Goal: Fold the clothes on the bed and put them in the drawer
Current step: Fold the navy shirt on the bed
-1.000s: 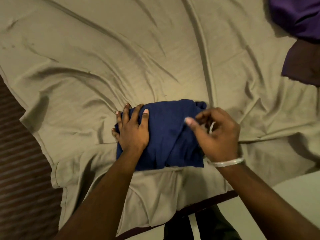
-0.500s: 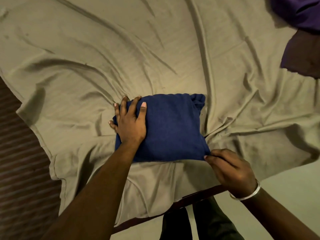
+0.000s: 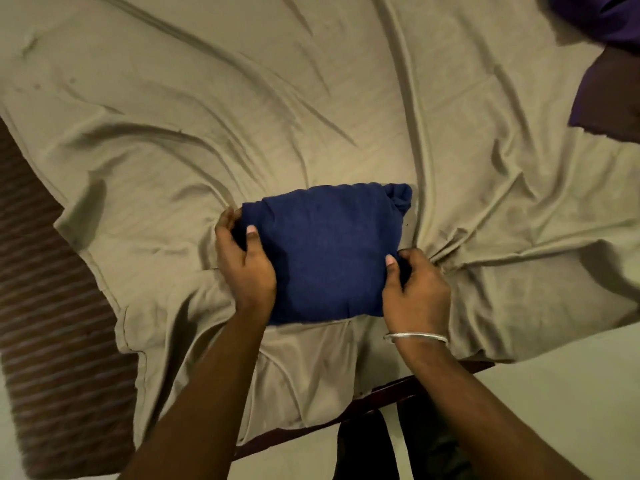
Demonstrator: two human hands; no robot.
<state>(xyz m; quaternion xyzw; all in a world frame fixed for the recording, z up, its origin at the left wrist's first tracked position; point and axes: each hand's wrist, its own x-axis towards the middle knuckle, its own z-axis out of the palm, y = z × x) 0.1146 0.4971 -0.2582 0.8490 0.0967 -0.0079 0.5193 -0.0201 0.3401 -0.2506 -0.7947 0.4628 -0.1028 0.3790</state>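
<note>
A folded navy blue garment (image 3: 325, 247) lies on the rumpled beige bed sheet (image 3: 242, 109), near the bed's front edge. My left hand (image 3: 242, 261) grips its left edge, thumb on top and fingers curled round the side. At the garment's lower right edge, my right hand (image 3: 414, 289) pinches the cloth with the thumb on top; a silver bangle sits on that wrist. A small bunched bit of the garment sticks out at its top right corner.
Purple clothes (image 3: 609, 19) and a darker maroon piece (image 3: 613, 98) lie at the far right of the bed. The dark bed frame edge (image 3: 398, 386) runs below the sheet. A brown striped mat (image 3: 52, 306) is on the floor at left.
My left hand went from pressing flat on the garment to gripping its left edge. My right hand moved up from the lower right corner and took hold of the right edge.
</note>
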